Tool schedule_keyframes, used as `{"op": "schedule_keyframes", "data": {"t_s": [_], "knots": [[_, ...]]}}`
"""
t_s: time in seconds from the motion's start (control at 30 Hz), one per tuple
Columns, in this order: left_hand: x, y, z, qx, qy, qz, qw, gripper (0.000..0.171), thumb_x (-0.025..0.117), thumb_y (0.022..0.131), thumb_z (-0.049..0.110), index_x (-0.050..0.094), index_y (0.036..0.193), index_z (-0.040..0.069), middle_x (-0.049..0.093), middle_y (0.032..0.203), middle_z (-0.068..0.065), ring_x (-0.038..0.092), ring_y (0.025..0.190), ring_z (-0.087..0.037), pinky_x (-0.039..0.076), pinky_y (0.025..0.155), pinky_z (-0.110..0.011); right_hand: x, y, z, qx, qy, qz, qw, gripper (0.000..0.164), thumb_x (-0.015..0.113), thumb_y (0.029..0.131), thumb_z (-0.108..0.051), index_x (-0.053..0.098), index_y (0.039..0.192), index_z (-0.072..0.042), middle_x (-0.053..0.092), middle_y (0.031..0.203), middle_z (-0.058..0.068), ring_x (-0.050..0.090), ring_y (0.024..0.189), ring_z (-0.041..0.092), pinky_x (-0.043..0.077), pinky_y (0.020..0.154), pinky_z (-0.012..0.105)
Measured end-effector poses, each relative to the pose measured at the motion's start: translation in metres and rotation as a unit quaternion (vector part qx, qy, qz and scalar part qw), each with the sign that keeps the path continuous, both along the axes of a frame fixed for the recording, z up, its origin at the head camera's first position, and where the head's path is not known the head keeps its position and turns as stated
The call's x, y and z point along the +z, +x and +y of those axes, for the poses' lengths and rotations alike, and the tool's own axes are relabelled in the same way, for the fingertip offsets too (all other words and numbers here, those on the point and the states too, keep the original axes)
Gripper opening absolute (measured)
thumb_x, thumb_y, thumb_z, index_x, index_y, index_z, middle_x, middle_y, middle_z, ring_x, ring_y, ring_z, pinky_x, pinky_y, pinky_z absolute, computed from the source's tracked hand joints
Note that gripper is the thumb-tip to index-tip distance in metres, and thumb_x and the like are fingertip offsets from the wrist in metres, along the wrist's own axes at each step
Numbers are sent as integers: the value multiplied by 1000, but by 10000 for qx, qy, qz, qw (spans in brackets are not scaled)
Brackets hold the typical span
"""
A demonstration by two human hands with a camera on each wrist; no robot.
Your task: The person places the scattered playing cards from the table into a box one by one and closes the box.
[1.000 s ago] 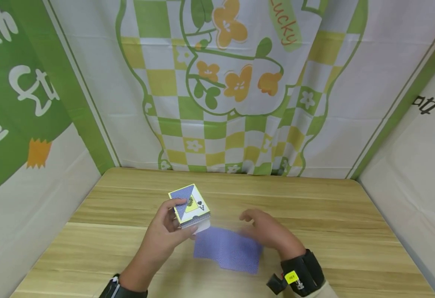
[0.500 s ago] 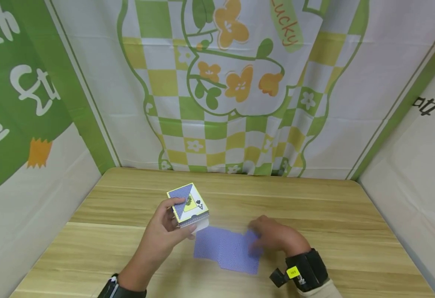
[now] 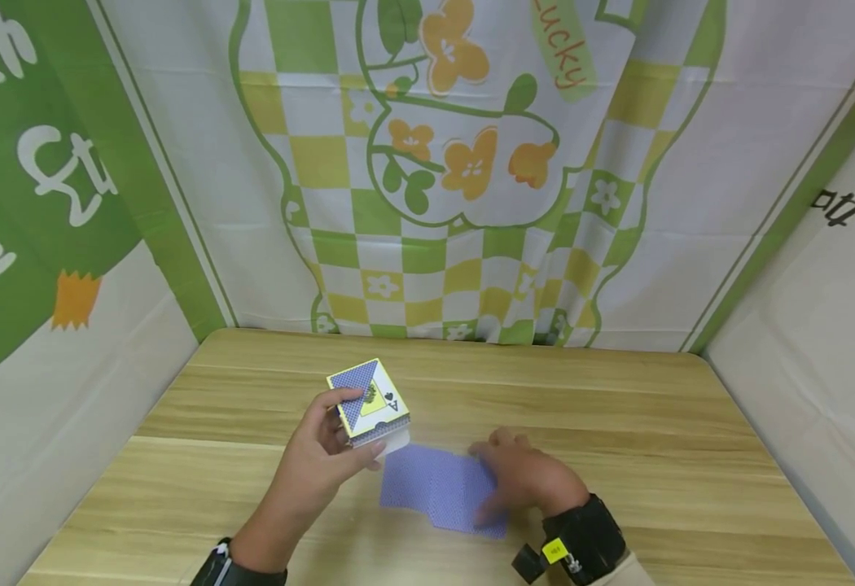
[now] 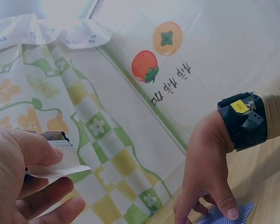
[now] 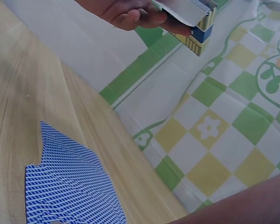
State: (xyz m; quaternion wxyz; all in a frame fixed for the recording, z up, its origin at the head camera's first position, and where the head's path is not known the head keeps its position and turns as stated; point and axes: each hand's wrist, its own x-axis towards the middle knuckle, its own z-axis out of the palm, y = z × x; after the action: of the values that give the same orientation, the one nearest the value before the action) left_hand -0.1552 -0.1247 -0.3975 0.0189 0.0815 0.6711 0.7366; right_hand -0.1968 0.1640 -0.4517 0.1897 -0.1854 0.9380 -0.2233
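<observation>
A playing card box [image 3: 379, 411], blue and yellow with an ace of spades printed on it, is held above the table. My left hand [image 3: 310, 456] grips it by its sides, and its white end flap hangs loose towards me. The left wrist view shows the box [image 4: 63, 158] with its end open and what look like card edges inside. Blue-backed playing cards [image 3: 423, 484] lie face down, fanned in an overlapping row. Over their right end is my right hand [image 3: 530, 476], thumb at the near side and fingers at the far side. Blur hides its exact contact.
The cards rest on a wooden table [image 3: 252, 399]. A printed curtain [image 3: 464, 277] hangs behind its far edge, with cloth walls on either side. Each wrist wears a black strap; the right strap [image 3: 585, 537] carries a small camera.
My right hand shifted right, then came back left and lower over the cards' right end. The left hand and box stayed nearly still.
</observation>
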Motion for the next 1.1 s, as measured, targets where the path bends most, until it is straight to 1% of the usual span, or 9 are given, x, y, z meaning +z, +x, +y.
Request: {"op": "schedule_keyframes", "data": {"t_s": [0.2,0.37,0.5,0.67,0.83,1.1], "knots": [[-1,0,0,-20,0,76,10000,69,71,81,-14,39,140,4,50,125,-28,64,100,-26,62,70,-35,-1,3,-8,-122,162,80,9998,96,96,59,-40,56,142,-16,48,135,12,46,116,35,49,89,57],[-1,0,0,-24,10,72,10000,69,71,81,-14,39,139,4,50,125,-28,64,100,-27,62,70,-35,-2,6,-15,-92,255,242,9993,98,97,57,-39,55,143,-14,49,134,12,45,118,35,47,92,59],[-1,0,0,-26,7,69,10000,69,72,81,-14,39,139,4,51,124,-28,64,99,-27,62,70,-35,-2,8,-20,-27,305,315,9990,96,97,59,-36,54,142,-14,51,127,9,44,114,32,47,92,56],[0,0,0,-27,-3,84,10000,69,72,80,-15,40,139,4,51,123,-28,64,98,-26,62,70,-35,-2,8,-23,27,302,326,9990,95,96,58,-34,54,142,-14,52,116,7,44,108,28,47,87,51],[-1,0,0,-19,-16,71,10000,69,72,80,-15,40,139,4,51,123,-27,64,98,-26,62,70,-35,-4,8,-27,102,283,369,9989,95,95,57,-35,55,141,-15,51,112,6,44,105,27,47,83,47],[-2,-1,0,-50,-35,111,9999,69,72,80,-14,40,139,4,51,125,-28,64,100,-27,62,69,-35,-9,9,-31,349,282,544,9975,95,95,57,-38,56,141,-17,53,110,3,44,102,23,44,83,42]]}}
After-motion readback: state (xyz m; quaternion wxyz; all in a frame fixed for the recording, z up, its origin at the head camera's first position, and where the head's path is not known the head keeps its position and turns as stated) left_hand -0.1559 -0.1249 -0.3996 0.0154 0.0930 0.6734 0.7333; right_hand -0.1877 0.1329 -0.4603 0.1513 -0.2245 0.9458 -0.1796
